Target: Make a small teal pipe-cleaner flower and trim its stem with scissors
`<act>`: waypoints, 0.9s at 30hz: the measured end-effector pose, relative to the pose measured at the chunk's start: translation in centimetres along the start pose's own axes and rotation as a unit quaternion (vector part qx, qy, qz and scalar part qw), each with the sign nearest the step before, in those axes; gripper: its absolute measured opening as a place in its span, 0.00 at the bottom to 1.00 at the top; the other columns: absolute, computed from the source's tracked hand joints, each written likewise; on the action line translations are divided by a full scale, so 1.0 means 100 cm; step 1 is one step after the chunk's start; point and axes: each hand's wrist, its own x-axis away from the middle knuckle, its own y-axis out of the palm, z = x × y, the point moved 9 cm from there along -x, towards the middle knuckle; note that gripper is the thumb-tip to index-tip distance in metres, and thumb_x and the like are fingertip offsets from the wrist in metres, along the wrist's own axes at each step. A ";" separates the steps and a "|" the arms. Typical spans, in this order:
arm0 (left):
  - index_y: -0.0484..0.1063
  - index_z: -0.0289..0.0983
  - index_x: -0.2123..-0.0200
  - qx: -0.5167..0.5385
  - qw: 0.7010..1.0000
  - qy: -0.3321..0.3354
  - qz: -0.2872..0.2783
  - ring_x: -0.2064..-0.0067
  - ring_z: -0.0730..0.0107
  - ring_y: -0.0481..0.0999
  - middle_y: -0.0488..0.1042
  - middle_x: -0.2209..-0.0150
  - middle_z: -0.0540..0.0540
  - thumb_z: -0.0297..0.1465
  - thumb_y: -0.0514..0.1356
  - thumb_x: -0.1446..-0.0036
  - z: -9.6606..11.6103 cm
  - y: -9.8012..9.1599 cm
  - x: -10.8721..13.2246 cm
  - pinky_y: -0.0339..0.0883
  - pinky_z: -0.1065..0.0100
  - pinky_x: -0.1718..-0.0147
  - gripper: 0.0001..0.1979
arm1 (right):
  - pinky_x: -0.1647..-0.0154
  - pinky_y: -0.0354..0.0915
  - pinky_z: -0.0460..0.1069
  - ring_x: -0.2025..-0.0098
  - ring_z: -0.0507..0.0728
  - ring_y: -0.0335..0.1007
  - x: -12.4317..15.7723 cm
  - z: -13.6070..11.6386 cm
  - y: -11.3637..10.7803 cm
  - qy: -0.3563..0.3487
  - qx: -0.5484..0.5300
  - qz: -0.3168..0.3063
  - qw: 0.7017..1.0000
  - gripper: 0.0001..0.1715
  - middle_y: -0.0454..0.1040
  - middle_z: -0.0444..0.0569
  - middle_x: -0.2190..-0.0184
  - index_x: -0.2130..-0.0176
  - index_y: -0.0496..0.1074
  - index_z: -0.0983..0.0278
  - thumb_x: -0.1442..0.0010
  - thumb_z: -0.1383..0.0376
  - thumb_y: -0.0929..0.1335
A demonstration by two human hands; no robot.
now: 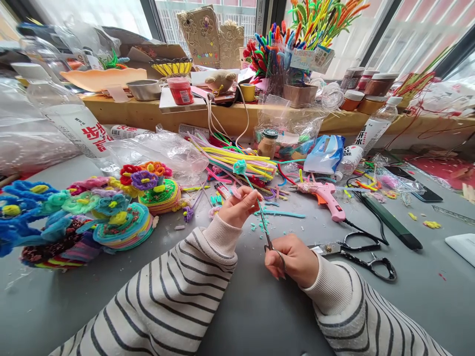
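**Striped sleeves (178,291) over a cluttered grey craft table (241,316)**

I see the left hand (237,207) pinching the thin stem of a small teal pipe-cleaner flower (239,166), held just above the table. The right hand (295,259) grips small metal scissors (267,237), tips at the stem. A pink plastic glue gun (326,195) lies nearby to the right.

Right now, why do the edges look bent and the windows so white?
Head view: the wide lens bows the wooden shelf and window frame; daylight washes out the windows and glints off the plastic bag; shadows on the table are faint; the left hand pinching the pipe-cleaner flower and the right hand holding small scissors are sharp.
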 end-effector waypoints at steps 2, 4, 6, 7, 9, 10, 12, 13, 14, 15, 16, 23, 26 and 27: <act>0.65 0.35 0.83 0.006 1.000 -0.004 0.002 0.77 0.81 0.64 0.66 0.79 0.54 0.33 0.65 0.67 -0.001 -0.001 0.000 0.58 0.75 0.75 0.11 | 0.87 0.50 0.41 0.89 0.44 0.50 0.000 0.002 -0.003 0.008 0.001 0.014 1.000 0.33 0.56 0.42 0.93 0.91 0.59 0.68 0.52 0.44 0.59; 0.65 0.35 0.82 0.010 1.000 -0.007 0.001 0.76 0.81 0.64 0.67 0.79 0.54 0.33 0.65 0.67 -0.001 -0.002 0.000 0.58 0.75 0.75 0.11 | 0.87 0.50 0.42 0.89 0.44 0.50 0.000 0.003 -0.005 0.013 -0.007 0.019 1.000 0.34 0.55 0.42 0.93 0.91 0.59 0.68 0.52 0.44 0.58; 0.65 0.35 0.82 0.011 1.000 -0.005 -0.003 0.76 0.81 0.65 0.67 0.78 0.54 0.34 0.64 0.66 -0.001 -0.001 0.000 0.58 0.75 0.74 0.10 | 0.87 0.49 0.42 0.89 0.44 0.49 0.000 0.002 -0.003 0.010 -0.023 -0.001 1.000 0.35 0.55 0.42 0.92 0.89 0.59 0.68 0.53 0.41 0.56; 0.65 0.35 0.82 0.010 1.000 -0.005 -0.007 0.76 0.81 0.64 0.66 0.78 0.54 0.34 0.63 0.65 0.000 -0.001 0.000 0.58 0.75 0.74 0.10 | 0.87 0.49 0.42 0.89 0.44 0.49 0.001 0.001 0.000 0.007 -0.030 -0.019 0.999 0.37 0.55 0.42 0.92 0.88 0.60 0.68 0.54 0.39 0.55; 0.65 0.35 0.82 0.008 1.000 -0.005 -0.011 0.76 0.81 0.64 0.66 0.78 0.54 0.34 0.63 0.64 -0.001 0.000 0.001 0.58 0.75 0.74 0.10 | 0.87 0.49 0.42 0.88 0.44 0.49 0.002 -0.003 0.008 -0.001 -0.033 -0.064 0.997 0.39 0.56 0.42 0.90 0.85 0.62 0.69 0.57 0.37 0.53; 0.65 0.35 0.82 0.008 1.000 -0.005 -0.011 0.76 0.81 0.64 0.66 0.78 0.54 0.34 0.63 0.64 -0.001 0.000 0.001 0.58 0.75 0.75 0.10 | 0.87 0.49 0.42 0.88 0.44 0.49 0.003 -0.005 0.012 -0.005 -0.028 -0.085 0.996 0.40 0.56 0.42 0.90 0.84 0.63 0.69 0.58 0.36 0.52; 0.65 0.35 0.82 0.007 1.000 -0.003 -0.012 0.76 0.81 0.63 0.66 0.78 0.53 0.34 0.63 0.63 0.000 0.000 0.001 0.58 0.76 0.75 0.10 | 0.86 0.49 0.42 0.87 0.45 0.51 0.005 -0.009 0.017 -0.012 -0.016 -0.114 0.993 0.42 0.56 0.42 0.90 0.83 0.64 0.70 0.58 0.36 0.51; 0.65 0.35 0.82 0.008 1.000 -0.001 -0.012 0.76 0.81 0.63 0.65 0.78 0.53 0.33 0.62 0.63 0.000 0.000 0.001 0.58 0.76 0.75 0.09 | 0.85 0.50 0.42 0.87 0.45 0.51 0.005 -0.010 0.018 -0.016 -0.013 -0.121 0.992 0.42 0.56 0.42 0.90 0.82 0.64 0.70 0.57 0.36 0.51; 0.65 0.35 0.82 0.009 1.000 0.000 -0.013 0.76 0.81 0.63 0.65 0.77 0.53 0.33 0.62 0.63 0.000 0.000 0.001 0.58 0.76 0.75 0.09 | 0.85 0.50 0.42 0.87 0.45 0.52 0.006 -0.011 0.019 -0.020 -0.013 -0.124 0.992 0.42 0.56 0.42 0.90 0.82 0.64 0.71 0.57 0.36 0.51; 0.65 0.35 0.82 0.011 1.000 0.000 -0.015 0.76 0.81 0.63 0.65 0.77 0.53 0.33 0.62 0.63 0.000 0.000 0.001 0.59 0.76 0.74 0.09 | 0.85 0.50 0.42 0.87 0.45 0.52 0.006 -0.012 0.019 -0.024 -0.016 -0.125 0.992 0.42 0.56 0.42 0.90 0.82 0.64 0.70 0.58 0.36 0.51; 0.65 0.35 0.82 0.012 1.000 -0.002 -0.016 0.75 0.81 0.63 0.65 0.77 0.52 0.33 0.62 0.62 -0.001 -0.001 0.000 0.59 0.76 0.74 0.09 | 0.85 0.50 0.42 0.87 0.45 0.52 0.006 -0.013 0.019 -0.026 -0.021 -0.124 0.992 0.42 0.56 0.42 0.90 0.82 0.64 0.70 0.58 0.36 0.51; 0.65 0.35 0.81 0.008 1.000 -0.008 -0.028 0.75 0.80 0.63 0.64 0.76 0.51 0.33 0.59 0.58 -0.003 -0.003 -0.002 0.58 0.74 0.74 0.08 | 0.86 0.48 0.41 0.87 0.45 0.49 0.004 -0.014 0.015 -0.025 -0.065 -0.104 0.992 0.40 0.55 0.41 0.89 0.83 0.62 0.70 0.59 0.36 0.53; 0.65 0.35 0.81 0.003 0.999 -0.010 -0.032 0.75 0.79 0.63 0.63 0.76 0.51 0.33 0.59 0.59 -0.004 -0.002 -0.002 0.58 0.73 0.74 0.08 | 0.86 0.48 0.41 0.87 0.45 0.50 0.004 -0.014 0.017 -0.028 -0.061 -0.115 0.991 0.41 0.55 0.42 0.89 0.83 0.63 0.70 0.58 0.36 0.52; 0.65 0.35 0.81 0.001 0.999 -0.007 -0.036 0.75 0.79 0.63 0.63 0.76 0.51 0.33 0.60 0.59 -0.004 -0.001 -0.001 0.57 0.73 0.74 0.08 | 0.86 0.48 0.41 0.87 0.45 0.50 0.004 -0.014 0.018 -0.030 -0.058 -0.118 0.991 0.41 0.56 0.42 0.89 0.83 0.63 0.70 0.58 0.36 0.52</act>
